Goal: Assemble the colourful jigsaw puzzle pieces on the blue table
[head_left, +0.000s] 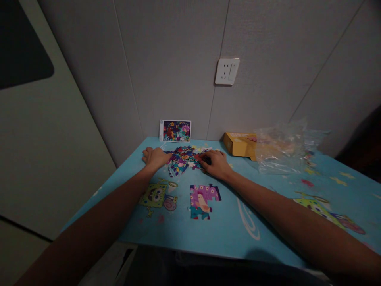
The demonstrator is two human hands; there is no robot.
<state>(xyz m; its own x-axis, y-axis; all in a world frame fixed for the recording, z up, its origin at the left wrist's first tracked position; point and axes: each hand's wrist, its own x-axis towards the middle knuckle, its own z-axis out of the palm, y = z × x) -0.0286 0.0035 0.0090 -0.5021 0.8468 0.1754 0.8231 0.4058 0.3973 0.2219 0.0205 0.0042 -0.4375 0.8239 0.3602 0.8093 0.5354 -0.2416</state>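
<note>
A heap of loose jigsaw puzzle pieces point(183, 155) lies toward the back of the blue table, with both hands at it. My left hand point(155, 158) rests at the heap's left side, thumb stretched over the pieces and the other fingers apart from it, loosely bent; it holds nothing I can see. On the right edge, my right hand point(217, 163) has thumb and fingers curved together at a reddish puzzle piece point(197, 157); the fingertips partly hide it. Nearer to me lies a joined puzzle section point(204, 200), pink, purple and teal, with a pale figure on it.
A picture card point(176, 131) of the colourful scene leans against the wall. Right of the heap are a yellow box point(240, 145) and a crumpled clear plastic bag point(279, 153). The tabletop point(175, 238) bears printed cartoon figures. A socket point(227, 71) is on the wall.
</note>
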